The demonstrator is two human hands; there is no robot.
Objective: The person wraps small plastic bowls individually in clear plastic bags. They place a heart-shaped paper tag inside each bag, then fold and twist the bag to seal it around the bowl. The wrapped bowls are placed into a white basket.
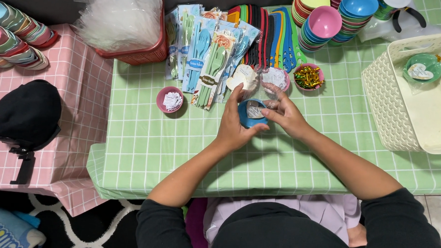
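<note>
At far left, stacked bowls [16, 35] are cut off by the frame edge, and a black bag [25, 113] sits on the pink cloth [76, 132]. A red basket [139, 53] holds clear plastic. On the green cloth [180, 147] lies a pink bowl [169, 99] of paper slips, beside cutlery packs [206, 59] and combs [269, 34]. The left hand [233, 124] grips a blue bowl [252, 115] above the cloth at centre, its mouth facing up towards the camera; being round, it has no clear long axis. The right hand [283, 112] pinches something over it; its fingertips blur, and the clear wrap there is hard to make out. A white basket [394, 112] at right is cut off.
</note>
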